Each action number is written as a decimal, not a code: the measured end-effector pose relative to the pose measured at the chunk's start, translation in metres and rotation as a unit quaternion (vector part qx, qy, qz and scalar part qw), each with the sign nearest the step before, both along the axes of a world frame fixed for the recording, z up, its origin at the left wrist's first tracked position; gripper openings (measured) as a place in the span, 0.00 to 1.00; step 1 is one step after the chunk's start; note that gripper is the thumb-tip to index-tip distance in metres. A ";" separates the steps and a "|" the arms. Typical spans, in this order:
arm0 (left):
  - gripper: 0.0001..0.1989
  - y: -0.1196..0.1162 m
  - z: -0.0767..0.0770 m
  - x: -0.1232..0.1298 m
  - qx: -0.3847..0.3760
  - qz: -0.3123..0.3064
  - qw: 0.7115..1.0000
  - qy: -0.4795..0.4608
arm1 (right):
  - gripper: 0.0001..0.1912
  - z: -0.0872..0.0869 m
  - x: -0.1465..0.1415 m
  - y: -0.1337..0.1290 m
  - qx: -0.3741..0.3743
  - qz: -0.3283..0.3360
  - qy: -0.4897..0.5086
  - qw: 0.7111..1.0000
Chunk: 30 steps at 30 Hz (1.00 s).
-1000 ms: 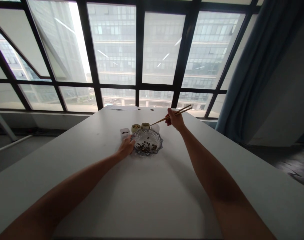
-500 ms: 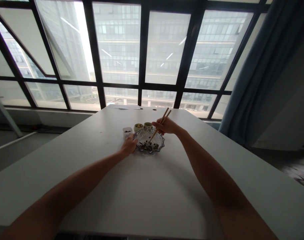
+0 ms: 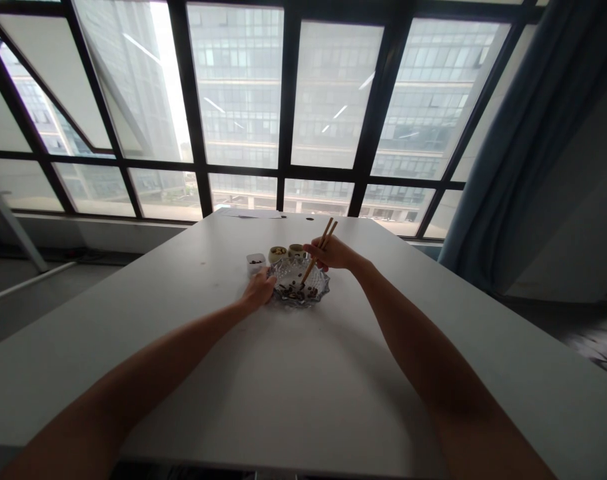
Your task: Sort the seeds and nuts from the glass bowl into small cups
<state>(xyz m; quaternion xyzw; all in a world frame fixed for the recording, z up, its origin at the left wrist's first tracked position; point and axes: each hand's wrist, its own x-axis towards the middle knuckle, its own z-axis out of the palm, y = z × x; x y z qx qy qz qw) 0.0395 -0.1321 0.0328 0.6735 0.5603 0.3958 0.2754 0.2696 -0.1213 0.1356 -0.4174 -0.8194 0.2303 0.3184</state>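
A clear, scalloped glass bowl [image 3: 289, 270] sits on the white table with several dark bean-like pieces [image 3: 292, 292] in its near part. My left hand [image 3: 258, 289] grips the bowl's left rim. Above the bowl's right side, my right hand [image 3: 329, 253] is closed round a pair of wooden chopsticks [image 3: 324, 241], whose lower tips are down among the dark pieces. Whether a piece is between the tips is too small to tell. Just behind the bowl stand a small cup with yellowish pieces [image 3: 278, 254] and another small cup [image 3: 296, 251]. A white container [image 3: 256, 262] holding a few dark bits stands at the left.
The white table [image 3: 283, 393] reaches back towards large windows [image 3: 243, 93]. Papers [image 3: 248, 214] lie at its far edge, near two dark round spots. A blue curtain [image 3: 498, 160] hangs at the right, and a white metal frame [image 3: 20, 230] stands at the left.
The chopsticks have tilted a little, their upper ends moving left and down and their tips slightly right within the bowl. My left hand has kept its place on the rim.
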 end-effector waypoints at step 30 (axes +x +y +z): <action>0.16 0.001 0.000 0.000 -0.016 -0.008 1.000 -0.017 | 0.33 -0.013 0.035 0.029 0.209 -0.205 0.149 0.945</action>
